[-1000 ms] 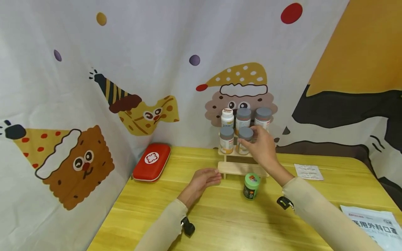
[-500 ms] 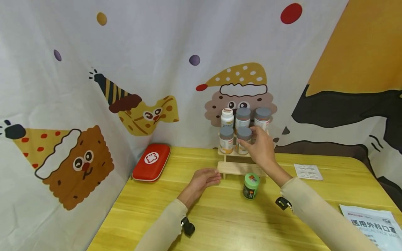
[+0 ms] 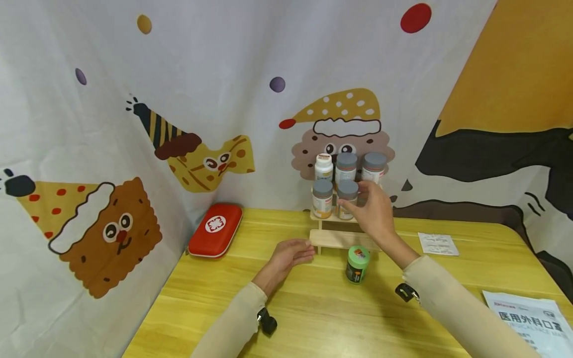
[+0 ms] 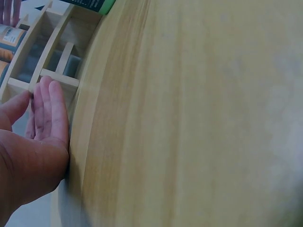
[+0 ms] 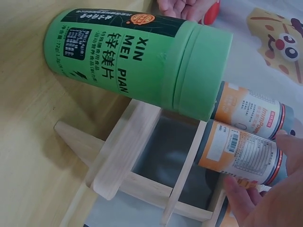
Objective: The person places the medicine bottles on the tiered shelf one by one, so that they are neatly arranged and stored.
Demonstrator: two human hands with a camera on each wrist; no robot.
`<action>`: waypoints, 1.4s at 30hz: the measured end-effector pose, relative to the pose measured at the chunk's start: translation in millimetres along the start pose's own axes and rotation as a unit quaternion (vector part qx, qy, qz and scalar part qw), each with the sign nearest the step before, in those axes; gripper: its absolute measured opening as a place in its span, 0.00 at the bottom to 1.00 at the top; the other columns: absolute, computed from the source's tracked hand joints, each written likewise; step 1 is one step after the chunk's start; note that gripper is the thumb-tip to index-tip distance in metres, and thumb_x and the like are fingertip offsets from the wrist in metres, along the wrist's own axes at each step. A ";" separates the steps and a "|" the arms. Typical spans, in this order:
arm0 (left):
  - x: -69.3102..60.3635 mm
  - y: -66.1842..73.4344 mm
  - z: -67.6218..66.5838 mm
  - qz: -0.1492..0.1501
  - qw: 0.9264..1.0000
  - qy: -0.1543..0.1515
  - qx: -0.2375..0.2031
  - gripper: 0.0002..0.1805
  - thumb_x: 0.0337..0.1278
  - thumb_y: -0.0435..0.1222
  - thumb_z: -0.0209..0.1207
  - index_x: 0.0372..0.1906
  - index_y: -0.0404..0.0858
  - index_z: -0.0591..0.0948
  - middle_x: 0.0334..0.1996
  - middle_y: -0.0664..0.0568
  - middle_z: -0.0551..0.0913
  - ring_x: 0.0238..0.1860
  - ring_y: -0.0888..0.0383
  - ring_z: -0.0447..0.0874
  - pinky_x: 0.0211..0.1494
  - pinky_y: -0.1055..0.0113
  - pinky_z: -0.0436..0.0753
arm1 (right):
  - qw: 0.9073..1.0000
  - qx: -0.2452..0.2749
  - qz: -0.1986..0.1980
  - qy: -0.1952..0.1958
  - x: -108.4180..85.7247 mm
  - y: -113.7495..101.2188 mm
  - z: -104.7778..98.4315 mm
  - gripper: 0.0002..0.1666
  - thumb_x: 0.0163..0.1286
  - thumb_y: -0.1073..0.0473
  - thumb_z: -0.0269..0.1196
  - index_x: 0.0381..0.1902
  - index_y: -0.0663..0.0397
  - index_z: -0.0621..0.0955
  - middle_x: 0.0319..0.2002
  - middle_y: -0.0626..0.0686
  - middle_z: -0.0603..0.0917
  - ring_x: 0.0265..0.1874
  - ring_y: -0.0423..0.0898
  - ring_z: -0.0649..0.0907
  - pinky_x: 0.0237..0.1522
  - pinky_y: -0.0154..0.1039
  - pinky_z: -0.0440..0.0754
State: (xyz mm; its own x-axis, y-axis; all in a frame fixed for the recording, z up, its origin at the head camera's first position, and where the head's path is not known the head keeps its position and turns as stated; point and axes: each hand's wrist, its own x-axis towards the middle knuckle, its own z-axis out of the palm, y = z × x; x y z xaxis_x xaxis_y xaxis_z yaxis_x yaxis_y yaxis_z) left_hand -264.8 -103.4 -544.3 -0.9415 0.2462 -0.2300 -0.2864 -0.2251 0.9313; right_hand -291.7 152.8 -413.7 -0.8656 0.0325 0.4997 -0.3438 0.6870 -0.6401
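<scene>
My right hand [image 3: 377, 211] holds a grey-capped supplement bottle [image 3: 347, 188] between thumb and fingers, on the middle step of a small wooden tiered rack [image 3: 337, 239]. In the right wrist view the thumb and fingers lie on either side of that bottle [image 5: 239, 153]. Next to it on the same step stands a like bottle [image 3: 322, 201]. Behind them are a white bottle [image 3: 324, 167] and two more grey-capped ones. The straight fingers of my left hand [image 3: 288, 257] touch the rack's left end. A green-lidded jar [image 3: 357, 266] stands upright on the table before the rack's bare lowest step.
A red zip case [image 3: 216, 230] lies at the table's back left. To the right are a blister pack [image 3: 438, 244] and a white face mask packet [image 3: 528, 320]. A printed curtain [image 3: 250, 59] hangs right behind the table [image 3: 331, 318].
Over the last second the held bottle and my right hand have shifted slightly left, towards the neighbouring bottle. My left hand stays at the rack.
</scene>
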 end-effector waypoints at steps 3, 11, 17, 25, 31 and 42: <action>-0.2 1.2 0.6 0.000 1.000 0.000 -0.001 0.16 0.75 0.33 0.62 0.58 0.27 0.82 0.47 0.42 0.91 0.48 0.53 0.93 0.62 0.57 0.92 | 1.000 0.005 0.002 0.007 -3.4 -1.1 -5.0 0.42 0.62 0.43 0.79 0.64 0.62 0.77 0.57 0.63 0.84 0.53 0.61 0.85 0.52 0.59 0.86; -1.2 3.6 1.4 0.001 1.000 -0.001 0.003 0.16 0.75 0.33 0.61 0.59 0.26 0.82 0.52 0.36 0.89 0.49 0.52 0.93 0.63 0.55 0.92 | 1.000 0.018 0.003 0.005 -18.2 -0.7 -19.9 0.44 0.65 0.43 0.77 0.69 0.60 0.75 0.61 0.63 0.83 0.58 0.61 0.84 0.49 0.59 0.91; -0.6 3.6 -1.0 0.011 1.000 0.002 0.006 0.16 0.75 0.32 0.61 0.58 0.25 0.82 0.47 0.40 0.91 0.48 0.52 0.93 0.62 0.56 0.92 | 1.000 0.000 0.011 -0.020 -35.8 5.2 -25.7 0.43 0.66 0.39 0.76 0.68 0.57 0.76 0.60 0.60 0.83 0.58 0.60 0.84 0.47 0.58 0.91; 0.2 0.7 0.2 -0.001 1.000 0.001 -0.002 0.14 0.74 0.31 0.62 0.57 0.27 0.83 0.45 0.44 0.92 0.46 0.54 0.93 0.61 0.57 0.93 | 0.993 0.013 0.059 -0.098 -69.9 20.5 -34.7 0.48 0.67 0.33 0.73 0.70 0.60 0.75 0.61 0.62 0.84 0.60 0.62 0.84 0.46 0.56 0.93; -1.4 0.4 -0.1 0.002 1.000 0.003 0.000 0.16 0.74 0.31 0.61 0.58 0.25 0.82 0.46 0.42 0.91 0.46 0.54 0.93 0.62 0.56 0.92 | 0.983 0.030 0.100 -0.151 -85.5 27.1 -36.9 0.48 0.68 0.31 0.70 0.72 0.57 0.74 0.64 0.62 0.83 0.62 0.62 0.83 0.53 0.56 0.90; -0.8 -0.5 0.4 0.005 1.000 0.004 -0.002 0.15 0.75 0.31 0.61 0.58 0.26 0.82 0.50 0.37 0.90 0.45 0.55 0.94 0.59 0.59 0.93 | 0.953 0.150 0.139 -0.224 -104.6 36.2 -30.5 0.40 0.75 0.42 0.69 0.74 0.57 0.72 0.68 0.62 0.81 0.66 0.63 0.80 0.61 0.52 0.87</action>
State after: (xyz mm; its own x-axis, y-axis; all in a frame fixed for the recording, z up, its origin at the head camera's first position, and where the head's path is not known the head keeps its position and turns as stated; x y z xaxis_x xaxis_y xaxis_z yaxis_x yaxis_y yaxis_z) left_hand -263.8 -103.1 -544.5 -0.9459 0.2363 -0.2223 -0.2771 -0.2318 0.9325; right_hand -202.5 196.4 -471.4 -0.9838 -0.1768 0.0310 -0.1098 0.4564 -0.8830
